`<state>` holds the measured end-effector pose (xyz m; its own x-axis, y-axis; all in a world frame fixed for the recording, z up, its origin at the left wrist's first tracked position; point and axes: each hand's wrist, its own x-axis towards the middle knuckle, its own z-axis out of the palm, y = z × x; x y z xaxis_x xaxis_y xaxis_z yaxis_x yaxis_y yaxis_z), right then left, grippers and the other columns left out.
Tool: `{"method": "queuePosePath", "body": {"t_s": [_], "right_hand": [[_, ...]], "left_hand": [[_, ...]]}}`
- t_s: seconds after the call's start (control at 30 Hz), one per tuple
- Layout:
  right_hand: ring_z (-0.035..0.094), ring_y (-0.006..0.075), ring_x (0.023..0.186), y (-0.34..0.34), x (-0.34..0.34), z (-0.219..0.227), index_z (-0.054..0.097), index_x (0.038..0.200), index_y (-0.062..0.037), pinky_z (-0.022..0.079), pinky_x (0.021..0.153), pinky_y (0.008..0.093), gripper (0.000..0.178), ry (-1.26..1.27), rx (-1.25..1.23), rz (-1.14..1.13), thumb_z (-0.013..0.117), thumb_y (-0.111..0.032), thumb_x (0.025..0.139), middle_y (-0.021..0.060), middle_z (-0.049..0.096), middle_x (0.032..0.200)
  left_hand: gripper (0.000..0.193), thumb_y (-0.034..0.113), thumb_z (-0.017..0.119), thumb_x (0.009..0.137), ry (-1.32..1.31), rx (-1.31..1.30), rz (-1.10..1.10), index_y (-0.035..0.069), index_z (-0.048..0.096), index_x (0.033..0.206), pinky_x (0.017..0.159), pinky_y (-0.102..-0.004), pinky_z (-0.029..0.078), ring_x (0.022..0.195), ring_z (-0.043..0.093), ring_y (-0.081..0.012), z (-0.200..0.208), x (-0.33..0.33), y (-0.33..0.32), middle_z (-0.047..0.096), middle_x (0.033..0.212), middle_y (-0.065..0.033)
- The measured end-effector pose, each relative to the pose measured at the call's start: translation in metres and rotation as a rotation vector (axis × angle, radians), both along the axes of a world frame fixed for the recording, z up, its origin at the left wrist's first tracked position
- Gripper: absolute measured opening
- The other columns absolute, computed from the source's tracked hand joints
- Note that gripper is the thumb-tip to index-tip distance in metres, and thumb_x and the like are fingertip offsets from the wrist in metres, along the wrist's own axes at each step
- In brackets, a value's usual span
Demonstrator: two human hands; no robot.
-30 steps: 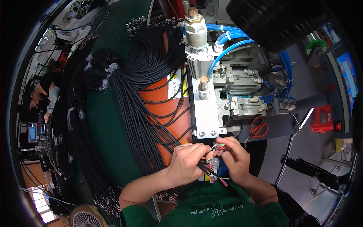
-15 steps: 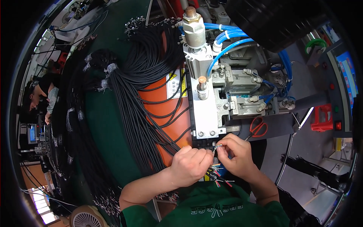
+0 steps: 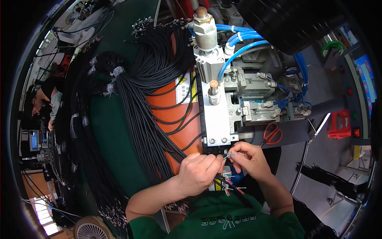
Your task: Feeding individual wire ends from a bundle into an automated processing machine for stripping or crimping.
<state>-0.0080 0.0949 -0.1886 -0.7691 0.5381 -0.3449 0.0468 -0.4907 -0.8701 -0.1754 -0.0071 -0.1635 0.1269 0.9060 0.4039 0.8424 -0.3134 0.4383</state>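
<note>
In front of the metal machine block (image 3: 216, 119) my two hands meet, fingertips almost touching. My left hand (image 3: 199, 172) is closed in a fist-like grip around a black cable, most of which it hides. The thumb and index finger of my right hand (image 3: 252, 162) pinch a thin wire (image 3: 228, 155) at the cable's stripped end. Below the hands, several cable ends (image 3: 229, 182) with coloured, bared wires stick out beside a yellow label. Part of a blue thing shows behind them, too covered to make out.
A large bundle of black cables (image 3: 133, 101) lies left of the machine, across an orange surface (image 3: 191, 131) and a green table (image 3: 109, 119). Red-handled scissors (image 3: 272, 135) lie right of my hands. Blue air hoses (image 3: 242, 35) run behind. A small fan (image 3: 92, 230) stands lower left; another person works far left.
My right thumb and fingers have shifted slightly on the thin wire, and the other fingers have curled in a little. The left hand has barely moved; the loose cable ends below have shifted slightly.
</note>
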Motion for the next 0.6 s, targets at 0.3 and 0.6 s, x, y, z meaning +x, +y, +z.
{"method": "queuePosePath", "body": {"t_s": [0.3, 0.6], "right_hand": [[0.059, 0.0168, 0.052, -0.011, -0.008, -0.002, 0.058, 0.085, -0.0004, 0.046, 0.048, 0.0299, 0.009, -0.291, 1.164, -0.09, 0.063, -0.002, 0.077, 0.0064, 0.057, 0.077], [0.061, 0.0231, 0.055, -0.011, -0.006, -0.002, 0.059, 0.086, -0.0006, 0.047, 0.05, 0.0333, 0.009, -0.264, 1.108, -0.078, 0.063, -0.003, 0.078, 0.0083, 0.059, 0.08]], "left_hand": [[0.041, 0.007, 0.058, 0.069, 0.018, -0.175, -0.013, -0.003, 0.059, 0.109, 0.062, -0.0324, 0.046, 0.075, 0.056, -0.0218, 0.004, -0.005, -0.005, 0.054, 0.089, -0.0083], [0.042, 0.005, 0.058, 0.069, 0.014, -0.252, -0.031, -0.003, 0.057, 0.11, 0.063, -0.0334, 0.047, 0.078, 0.055, -0.0233, 0.01, -0.007, -0.005, 0.053, 0.089, -0.0087]]}}
